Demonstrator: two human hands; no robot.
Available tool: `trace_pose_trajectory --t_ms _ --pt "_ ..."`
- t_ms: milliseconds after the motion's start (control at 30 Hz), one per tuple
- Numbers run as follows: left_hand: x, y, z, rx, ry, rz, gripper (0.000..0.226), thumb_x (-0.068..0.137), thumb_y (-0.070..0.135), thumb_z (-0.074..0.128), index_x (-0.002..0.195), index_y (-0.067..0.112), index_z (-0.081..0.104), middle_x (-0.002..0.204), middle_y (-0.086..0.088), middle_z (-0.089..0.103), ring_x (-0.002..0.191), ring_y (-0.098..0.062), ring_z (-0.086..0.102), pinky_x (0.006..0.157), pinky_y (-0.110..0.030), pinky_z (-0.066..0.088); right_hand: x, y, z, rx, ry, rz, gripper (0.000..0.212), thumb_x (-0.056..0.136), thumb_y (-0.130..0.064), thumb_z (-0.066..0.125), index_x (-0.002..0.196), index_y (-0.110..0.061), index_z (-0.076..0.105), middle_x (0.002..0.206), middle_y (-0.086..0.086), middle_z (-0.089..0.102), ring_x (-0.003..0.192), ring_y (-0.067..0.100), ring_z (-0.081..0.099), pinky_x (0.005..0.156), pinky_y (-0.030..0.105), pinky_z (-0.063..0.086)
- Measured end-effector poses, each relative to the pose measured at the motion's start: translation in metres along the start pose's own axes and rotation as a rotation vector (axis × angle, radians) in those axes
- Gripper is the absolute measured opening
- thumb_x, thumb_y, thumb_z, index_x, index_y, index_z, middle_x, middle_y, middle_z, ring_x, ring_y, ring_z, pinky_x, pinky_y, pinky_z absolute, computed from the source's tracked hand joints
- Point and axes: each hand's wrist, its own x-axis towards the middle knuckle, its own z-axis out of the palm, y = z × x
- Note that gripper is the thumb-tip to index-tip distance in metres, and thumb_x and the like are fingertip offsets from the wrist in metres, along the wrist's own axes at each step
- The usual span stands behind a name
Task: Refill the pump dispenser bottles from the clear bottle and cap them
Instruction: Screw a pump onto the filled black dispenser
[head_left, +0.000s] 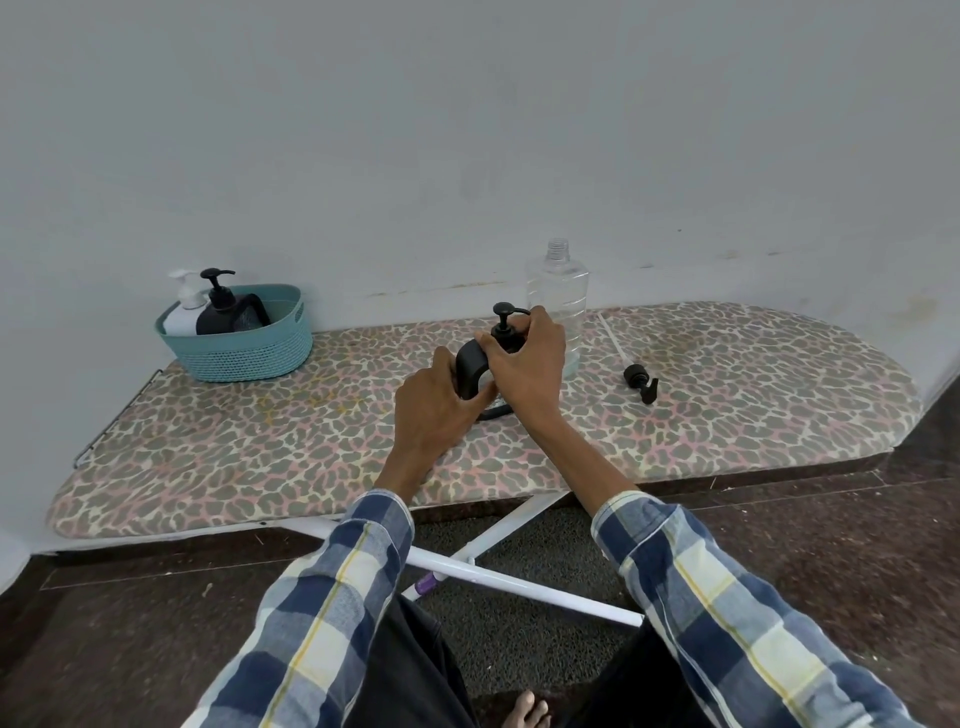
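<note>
A black pump dispenser bottle (471, 364) stands in the middle of the leopard-print ironing board (260, 441). My left hand (436, 405) grips its body from the left. My right hand (530, 358) wraps around its black pump head (503, 318) at the neck. Just behind my right hand stands the uncapped clear bottle (558, 291), almost empty, with a little liquid at its base. A loose black pump head with its white dip tube (640, 380) lies on the board to the right.
A teal basket (244, 353) at the board's back left holds a white pump bottle (183, 312) and a black pump bottle (221, 306). A grey wall runs behind the board. White board legs (519, 577) cross above the dark floor.
</note>
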Motion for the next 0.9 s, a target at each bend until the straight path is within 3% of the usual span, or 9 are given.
trace_pose_trajectory --t_ms 167,267,367,467,567,667,767,833,900 --pt "0.000 0.000 0.002 0.010 -0.024 0.034 0.067 0.093 0.083 0.056 0.110 0.018 0.049 0.074 0.004 0.062 0.057 -0.016 0.060 0.053 -0.037 0.052 0.005 0.006 -0.020 0.075 -0.171 -0.020 0.040 0.085 -0.042 0.087 0.107 -0.017 0.065 0.108 -0.005 0.069 0.107 0.011 0.066 0.091 0.020 0.052" --pt "0.001 0.000 0.002 0.018 -0.038 0.071 0.066 0.098 0.077 0.056 0.120 0.016 0.053 0.081 0.002 0.065 0.062 -0.019 0.062 0.057 -0.040 0.056 0.010 0.010 -0.032 0.015 -0.271 -0.078 0.041 0.092 -0.041 0.080 0.124 -0.016 0.072 0.120 -0.002 0.072 0.116 0.013 0.066 0.100 0.023 0.053" --pt "-0.001 0.003 -0.001 0.026 -0.035 0.083 0.064 0.098 0.074 0.058 0.120 0.013 0.055 0.082 0.000 0.066 0.063 -0.021 0.062 0.056 -0.036 0.050 0.015 0.008 -0.040 0.043 -0.333 -0.039 0.035 0.093 -0.032 0.081 0.121 -0.013 0.073 0.122 -0.001 0.073 0.113 0.011 0.068 0.099 0.019 0.053" --pt "-0.001 0.003 -0.002 0.044 -0.028 0.061 0.066 0.096 0.077 0.058 0.116 0.014 0.056 0.077 0.002 0.064 0.060 -0.020 0.060 0.055 -0.035 0.048 0.016 0.004 -0.038 0.022 -0.308 -0.024 0.032 0.092 -0.025 0.083 0.118 -0.011 0.071 0.118 0.003 0.071 0.107 0.012 0.066 0.088 0.006 0.048" --pt "0.000 0.003 -0.002 0.043 -0.015 0.053 0.068 0.095 0.080 0.057 0.114 0.015 0.058 0.073 0.002 0.064 0.057 -0.019 0.060 0.053 -0.037 0.052 0.014 0.002 -0.031 0.001 -0.268 -0.033 0.034 0.092 -0.022 0.083 0.118 -0.004 0.070 0.116 0.007 0.069 0.103 0.014 0.065 0.083 0.002 0.046" --pt "0.000 0.002 -0.002 0.052 0.004 0.063 0.072 0.093 0.084 0.052 0.111 0.015 0.057 0.070 0.003 0.063 0.053 -0.018 0.058 0.050 -0.035 0.049 0.011 -0.001 -0.029 0.007 -0.230 -0.019 0.033 0.090 -0.021 0.085 0.114 -0.005 0.067 0.111 0.002 0.065 0.095 0.005 0.062 0.081 -0.001 0.044" --pt "-0.001 0.003 -0.002 0.066 0.018 0.076 0.077 0.091 0.090 0.043 0.109 0.016 0.056 0.067 0.004 0.060 0.050 -0.015 0.056 0.047 -0.034 0.047 0.010 -0.002 -0.025 -0.007 -0.217 -0.032 0.029 0.090 -0.024 0.084 0.106 -0.017 0.061 0.112 0.002 0.064 0.102 0.013 0.062 0.088 0.006 0.046" --pt "-0.001 0.001 -0.001 0.075 0.023 0.077 0.077 0.091 0.089 0.042 0.110 0.016 0.056 0.067 0.004 0.061 0.050 -0.015 0.056 0.048 -0.035 0.049 0.009 0.000 -0.021 -0.022 -0.204 -0.045 0.029 0.091 -0.028 0.083 0.104 -0.022 0.058 0.111 0.001 0.064 0.112 0.023 0.062 0.098 0.026 0.052" --pt "-0.001 0.000 0.001 0.070 0.021 0.072 0.074 0.093 0.088 0.043 0.111 0.016 0.056 0.068 0.004 0.062 0.050 -0.015 0.057 0.049 -0.038 0.052 0.004 -0.001 -0.021 -0.030 -0.186 -0.053 0.027 0.093 -0.029 0.081 0.106 -0.022 0.059 0.110 -0.004 0.062 0.116 0.022 0.057 0.100 0.034 0.050"
